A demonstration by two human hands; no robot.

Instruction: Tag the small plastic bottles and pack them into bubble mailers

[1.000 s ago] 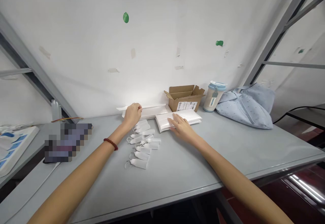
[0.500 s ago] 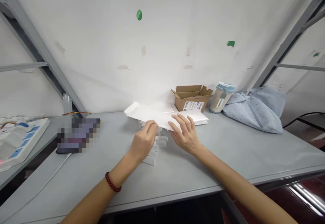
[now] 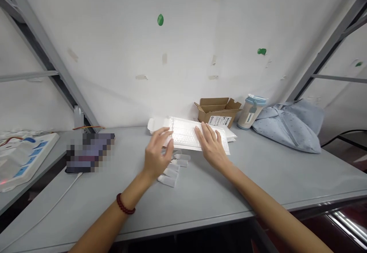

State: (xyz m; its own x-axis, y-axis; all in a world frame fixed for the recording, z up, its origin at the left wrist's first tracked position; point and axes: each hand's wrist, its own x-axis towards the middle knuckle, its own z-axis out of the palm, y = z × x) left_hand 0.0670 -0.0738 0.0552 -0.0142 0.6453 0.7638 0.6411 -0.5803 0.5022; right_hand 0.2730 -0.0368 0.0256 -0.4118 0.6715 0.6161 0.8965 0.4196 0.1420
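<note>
A white bubble mailer (image 3: 186, 133) is held up off the grey table (image 3: 258, 180), tilted towards me. My left hand (image 3: 157, 153) holds its left part with thumb and fingers, a red bead bracelet (image 3: 124, 205) on that wrist. The mailer's right part is under the spread fingers of my right hand (image 3: 210, 146). Several small white bottles with loops (image 3: 173, 166) lie on the table just below my hands. A stack of white mailers (image 3: 229, 133) lies behind, by the wall.
An open cardboard box (image 3: 217, 109) stands at the wall, with a blue-lidded cup (image 3: 252, 111) and a light blue cloth bag (image 3: 289, 125) to its right. A blurred dark object (image 3: 90, 151) and a white cable (image 3: 43, 214) lie left. A white and blue device (image 3: 23, 157) sits far left.
My left hand took a mailer from the pile by the wall and drew it towards me. It has turned from edge-on to showing its bubbled face, and both hands now hold it above the bottles.
</note>
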